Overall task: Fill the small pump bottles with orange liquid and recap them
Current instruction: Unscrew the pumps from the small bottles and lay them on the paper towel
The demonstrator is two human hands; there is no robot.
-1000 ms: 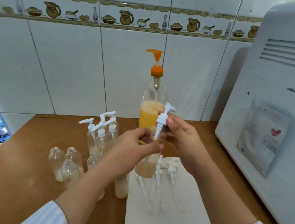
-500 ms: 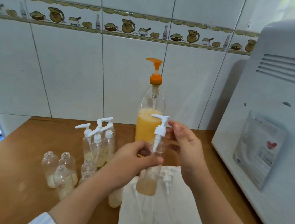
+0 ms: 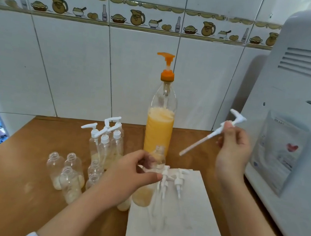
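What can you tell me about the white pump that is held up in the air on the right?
The white pump looks like plastic: a bent spout head on top, a collar below it, and a long thin dip tube that ends near the big orange bottle. It is out of any bottle, tilted, head up to the right. The right hand pinches it at the collar; nothing else touches it.

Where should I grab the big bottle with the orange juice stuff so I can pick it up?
Probably take the big bottle around its wide straight middle, where the orange liquid sits, coming from the right side. It stands upright against the tiled wall, and the small capped bottles crowd its left. The narrow neck and orange pump look like a poor grip for a heavy bottle.
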